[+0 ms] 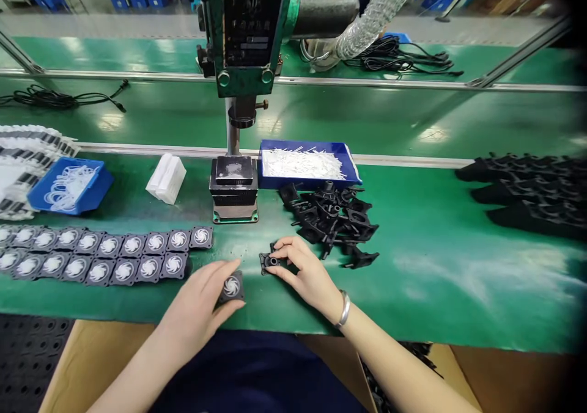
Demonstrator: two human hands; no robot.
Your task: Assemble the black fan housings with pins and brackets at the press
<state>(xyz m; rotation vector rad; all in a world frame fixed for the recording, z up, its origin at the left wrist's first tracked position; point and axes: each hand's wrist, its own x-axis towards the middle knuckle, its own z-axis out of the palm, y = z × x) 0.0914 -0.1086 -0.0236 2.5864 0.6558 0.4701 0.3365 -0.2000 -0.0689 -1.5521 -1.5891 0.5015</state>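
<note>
The person's left hand (195, 303) grips a square dark-grey part with a white swirl-bladed face (232, 286) between thumb and fingers; the part sits at the right of that hand, its swirl facing up. The right hand (302, 272) pinches a small black plastic bracket with a round central hub (267, 263), which lies just left of its fingertips; whether it touches the green glossy desk (435, 315) cannot be told. Behind the right hand lies a heap of black plastic brackets (334, 217). Beyond the left hand, two rows of matching swirl-faced squares (123, 272) run leftward, the nearest just beside its knuckles.
</note>
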